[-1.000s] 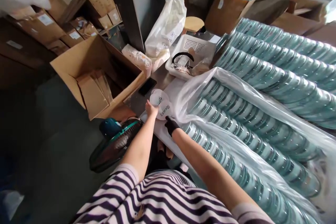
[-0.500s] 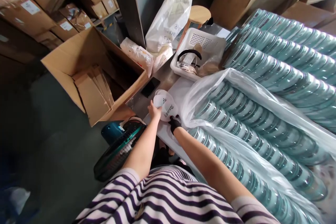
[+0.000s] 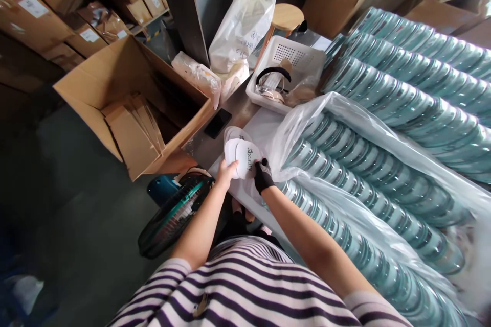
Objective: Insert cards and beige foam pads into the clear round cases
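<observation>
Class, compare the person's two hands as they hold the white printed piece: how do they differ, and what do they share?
The left hand is bare, while the right hand wears a dark glove. The left hand grips the white printed piece at its lower left edge; the right hand grips its lower right edge, beside the clear plastic sheet. Both are closed on the same piece, held above the table edge.

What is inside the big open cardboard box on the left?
The cardboard box holds a leaning stack of flat brown cardboard sheets. Its far inner side is dark, so anything lying there cannot be seen.
</observation>
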A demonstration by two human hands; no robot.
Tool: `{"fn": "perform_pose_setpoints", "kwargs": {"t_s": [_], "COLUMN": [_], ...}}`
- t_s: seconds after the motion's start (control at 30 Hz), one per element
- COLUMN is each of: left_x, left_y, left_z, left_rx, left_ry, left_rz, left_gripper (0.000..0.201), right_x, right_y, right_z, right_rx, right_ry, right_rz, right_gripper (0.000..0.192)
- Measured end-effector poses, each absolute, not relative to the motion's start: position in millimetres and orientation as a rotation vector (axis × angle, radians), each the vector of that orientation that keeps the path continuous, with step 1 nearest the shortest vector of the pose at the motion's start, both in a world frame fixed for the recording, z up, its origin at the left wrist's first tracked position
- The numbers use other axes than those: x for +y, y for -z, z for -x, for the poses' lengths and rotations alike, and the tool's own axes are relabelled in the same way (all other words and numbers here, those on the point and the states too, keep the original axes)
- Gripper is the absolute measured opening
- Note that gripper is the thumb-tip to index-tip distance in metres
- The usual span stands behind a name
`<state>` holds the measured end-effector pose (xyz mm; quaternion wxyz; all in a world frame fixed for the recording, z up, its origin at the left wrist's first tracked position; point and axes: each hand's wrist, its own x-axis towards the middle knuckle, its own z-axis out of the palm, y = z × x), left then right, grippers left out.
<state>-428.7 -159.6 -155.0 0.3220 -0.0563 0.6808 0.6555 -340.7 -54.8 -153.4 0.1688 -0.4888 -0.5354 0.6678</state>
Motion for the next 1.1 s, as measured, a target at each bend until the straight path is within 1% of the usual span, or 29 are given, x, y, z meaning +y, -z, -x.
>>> {"fn": "perform_pose_setpoints", "kwargs": {"t_s": [0.07,0.23,0.37,0.47,0.57,0.63,0.7,0.77,0.83,0.87,0.9,1.0,1.03,1.1], "left_x": [-163.8,-166.7,-162.2,-154.7,-145.3,-141.7,-141.6,-141.8,-139.6,-137.9,-136.5,-135.3,-134.9,-130.7], "left_y": [139.1,98.7,82.5,78.1,73.4,69.0,64.8,63.1,66.2,69.9,75.1,97.4,106.3,124.6], "left_z": [418.9,400.3,377.3,344.3,300.8,271.1,243.3,216.5,186.7,169.2,149.7,81.8,58.1,13.9], "left_rx": [1.739,1.890,1.736,1.663,1.521,1.400,1.383,1.426,1.448,1.448,1.446,1.415,1.397,1.380], "left_ry": [-1.817,-1.782,-1.780,-1.782,-1.800,-1.742,-1.657,-1.609,-1.564,-1.512,-1.421,-1.037,-0.918,-0.761], "left_rz": [0.150,-0.057,-0.166,-0.205,-0.222,-0.258,-0.302,-0.369,-0.461,-0.529,-0.618,-0.929,-1.019,-1.164], "left_gripper": [0.036,0.032,0.037,0.041,0.044,0.044,0.040,0.046,0.054,0.052,0.045,0.013,0.008,0.011], "right_x": [-56.7,-56.9,-49.3,-44.7,-41.1,-39.1,-38.9,-41.7,-47.7,-51.9,-56.6,-72.6,-77.4,-84.3], "right_y": [135.7,94.4,73.2,61.1,49.5,40.7,30.6,20.5,13.8,12.8,14.1,32.5,42.8,66.5], "right_z": [336.5,314.2,282.3,253.6,218.3,186.2,143.6,90.9,31.6,0.8,-29.9,-116.9,-142.4,-185.6], "right_rx": [-1.396,-1.335,-1.312,-1.338,-1.431,-1.527,-1.678,-1.904,-2.156,-2.266,-2.362,-2.577,-2.632,-2.703], "right_ry": [-1.889,-1.883,-1.903,-1.847,-1.724,-1.604,-1.450,-1.292,-1.153,-1.093,-1.038,-0.906,-0.877,-0.816], "right_rz": [1.417,1.354,1.225,1.146,1.117,1.142,1.167,1.141,1.097,1.098,1.121,1.221,1.233,1.248], "right_gripper": [0.031,0.028,0.036,0.043,0.048,0.055,0.061,0.061,0.055,0.051,0.049,0.043,0.042,0.037]}}
